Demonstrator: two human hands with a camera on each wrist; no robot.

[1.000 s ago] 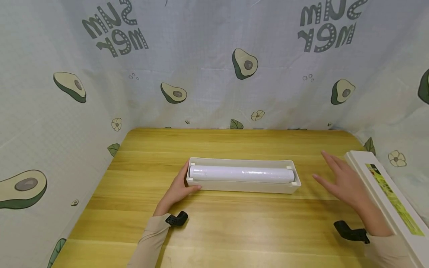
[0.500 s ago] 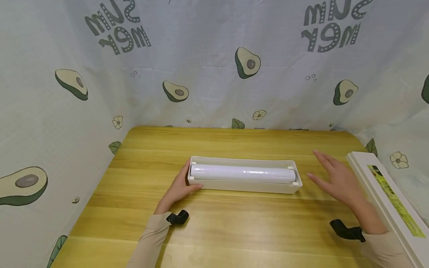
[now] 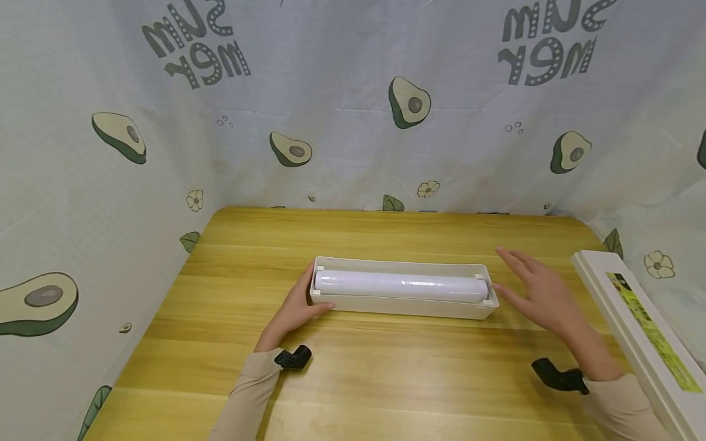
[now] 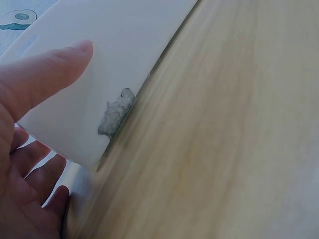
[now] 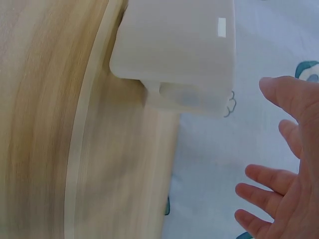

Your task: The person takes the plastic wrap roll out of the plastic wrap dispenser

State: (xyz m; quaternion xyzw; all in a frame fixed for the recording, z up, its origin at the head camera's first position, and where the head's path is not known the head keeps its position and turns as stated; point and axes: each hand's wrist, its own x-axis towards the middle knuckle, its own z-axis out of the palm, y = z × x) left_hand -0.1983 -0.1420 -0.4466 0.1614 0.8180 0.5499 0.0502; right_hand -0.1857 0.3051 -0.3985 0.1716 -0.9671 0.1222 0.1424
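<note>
One long, open white plastic box (image 3: 397, 305) sits mid-tabletop (image 3: 408, 367), with one glossy white film roll (image 3: 402, 286) lying lengthwise inside. The left hand (image 3: 292, 309) grips the box's left end, thumb on the front wall, the other fingers round the end. The right hand (image 3: 543, 297) holds nothing; its fingers are spread wide, just beside the right end and apart from it. One long white lid-like piece (image 3: 628, 318), bearing one yellow-green label (image 3: 653, 331), lies at the tabletop's right edge.
</note>
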